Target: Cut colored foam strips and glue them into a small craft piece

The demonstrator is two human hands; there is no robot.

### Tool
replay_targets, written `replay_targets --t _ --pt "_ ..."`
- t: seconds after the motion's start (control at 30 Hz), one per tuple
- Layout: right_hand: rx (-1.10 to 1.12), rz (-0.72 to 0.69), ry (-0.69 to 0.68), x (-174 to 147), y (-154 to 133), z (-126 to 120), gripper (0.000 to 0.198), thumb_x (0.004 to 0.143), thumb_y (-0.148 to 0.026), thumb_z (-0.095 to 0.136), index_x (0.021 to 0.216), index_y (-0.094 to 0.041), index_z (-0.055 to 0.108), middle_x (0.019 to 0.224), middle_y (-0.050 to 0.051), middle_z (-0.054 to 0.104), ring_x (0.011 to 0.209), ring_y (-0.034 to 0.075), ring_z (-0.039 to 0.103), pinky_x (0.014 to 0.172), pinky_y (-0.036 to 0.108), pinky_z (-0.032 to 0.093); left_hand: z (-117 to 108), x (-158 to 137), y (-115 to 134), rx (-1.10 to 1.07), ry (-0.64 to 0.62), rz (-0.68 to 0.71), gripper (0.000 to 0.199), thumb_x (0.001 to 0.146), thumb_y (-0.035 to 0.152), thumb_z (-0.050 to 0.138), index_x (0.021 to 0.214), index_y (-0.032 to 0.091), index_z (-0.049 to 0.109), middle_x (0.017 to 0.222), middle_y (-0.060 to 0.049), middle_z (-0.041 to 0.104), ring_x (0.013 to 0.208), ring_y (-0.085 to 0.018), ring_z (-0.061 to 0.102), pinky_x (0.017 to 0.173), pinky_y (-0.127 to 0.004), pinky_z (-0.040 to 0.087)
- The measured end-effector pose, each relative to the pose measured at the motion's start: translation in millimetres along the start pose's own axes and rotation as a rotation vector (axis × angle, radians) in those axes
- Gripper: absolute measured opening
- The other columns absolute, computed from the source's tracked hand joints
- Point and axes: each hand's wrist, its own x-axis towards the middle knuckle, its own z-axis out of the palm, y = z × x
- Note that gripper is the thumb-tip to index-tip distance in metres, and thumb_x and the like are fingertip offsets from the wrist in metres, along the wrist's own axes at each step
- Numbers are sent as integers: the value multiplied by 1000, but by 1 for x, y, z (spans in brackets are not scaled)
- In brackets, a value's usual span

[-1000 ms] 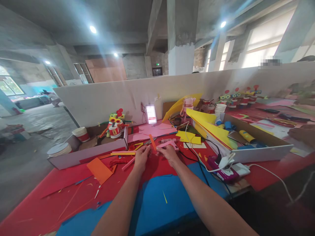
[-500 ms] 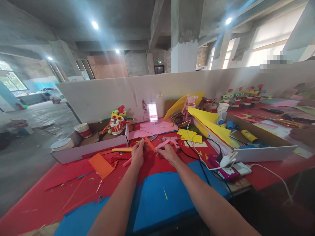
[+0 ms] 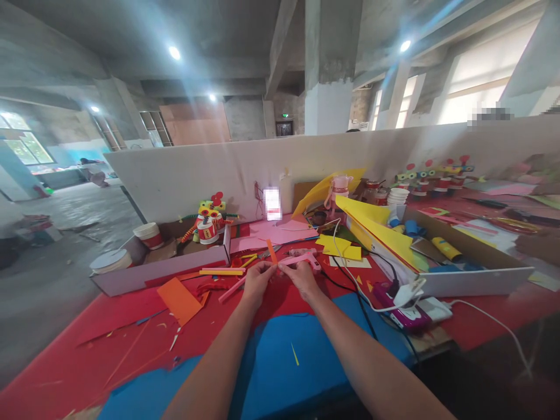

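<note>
My left hand (image 3: 259, 279) and my right hand (image 3: 300, 276) come together over the red table cover (image 3: 210, 344). Both are closed on the lower end of an orange paper strip (image 3: 272, 251), which points up and away from me. Right behind my right hand lies a pink glue gun (image 3: 311, 261). Left of my left hand are a pink paper stick (image 3: 231, 290) and a yellow stick (image 3: 221, 272). Scissors (image 3: 266, 253) rest just beyond my fingers, partly hidden. An orange paper sheet (image 3: 180, 300) lies farther left.
Blue sheets (image 3: 293, 350) cover the near edge. At left, a box (image 3: 161, 274) holds paper cups and a cup figure (image 3: 208, 227). The right box (image 3: 476, 277) contains coloured rolls. A purple power strip (image 3: 405, 309) and white cables lie at right. A white partition (image 3: 196, 169) stands behind.
My left hand has moved right to meet my right hand at the orange strip. The strip has turned more upright, and its lower end now sits between both hands' fingers.
</note>
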Motion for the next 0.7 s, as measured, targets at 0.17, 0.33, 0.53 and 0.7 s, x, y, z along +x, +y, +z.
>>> replay_targets --t 0.17,0.33,0.53,0.7 --pt "-134 -74 19 4 3 -3 16 69 -36 64 64 -21 62 67 4 66 64 19 61 63 30 49 3 -1 1 21 25 2 30 59 41 78 55 16 62 49 1 55 47 -9 43 50 -23 31" --pt "18 11 56 6 -4 -6 16 64 -36 65 66 -20 61 65 2 66 67 19 62 68 30 50 12 7 4 -6 73 -27 31 55 41 80 57 15 62 47 2 53 44 -8 42 47 -22 28" --pt "379 182 -15 3 -4 -7 25 51 -33 77 66 -18 64 66 0 65 63 15 61 72 31 52 16 4 -2 -150 15 -62 32 55 40 81 64 13 64 56 -1 60 48 -8 46 50 -21 34" --pt "419 223 -48 4 3 -10 34 49 -36 85 68 -16 66 63 1 65 63 14 61 73 33 53 16 -1 -4 -111 16 -57 31 57 40 80 63 14 65 57 -2 61 48 -9 48 50 -22 37"
